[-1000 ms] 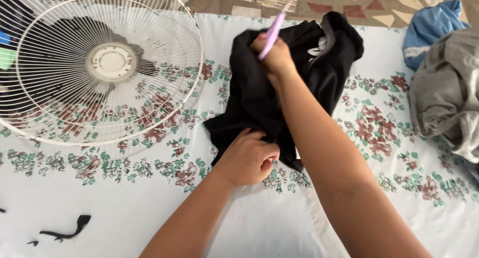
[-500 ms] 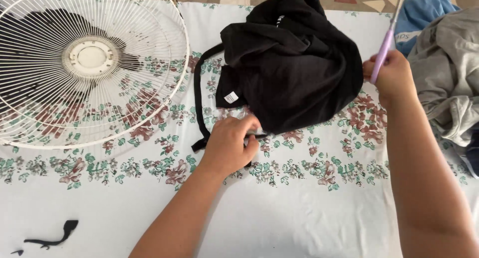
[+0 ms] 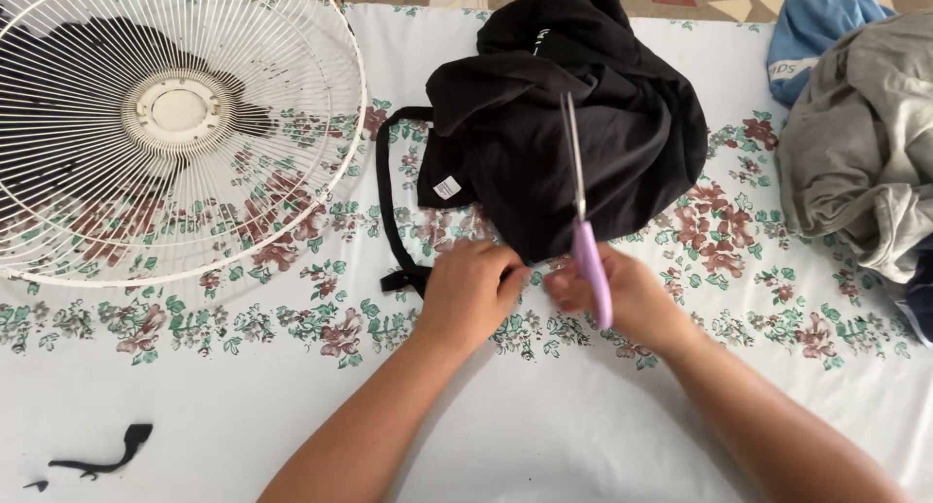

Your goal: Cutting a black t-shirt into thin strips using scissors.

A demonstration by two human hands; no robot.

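A crumpled black garment (image 3: pixel 573 124) lies on a white cloth with a flower print (image 3: pixel 292 406); a thin black strip (image 3: pixel 385 192) trails from its left side. My left hand (image 3: pixel 471 289) pinches the garment's near edge. My right hand (image 3: pixel 622 299) is closed around purple-handled scissors (image 3: pixel 583 221), blades pointing away over the black fabric. The two hands almost touch at the hem.
A white wire fan guard (image 3: pixel 175 124) lies at the left. A grey garment (image 3: pixel 865 153) and a blue one (image 3: pixel 816 27) are piled at the right. A small black fabric scrap (image 3: pixel 102 454) lies near the front left.
My right hand has come down from the far right with the scissors and now sits beside my left hand at the garment's near edge. The left hand shifted slightly right.
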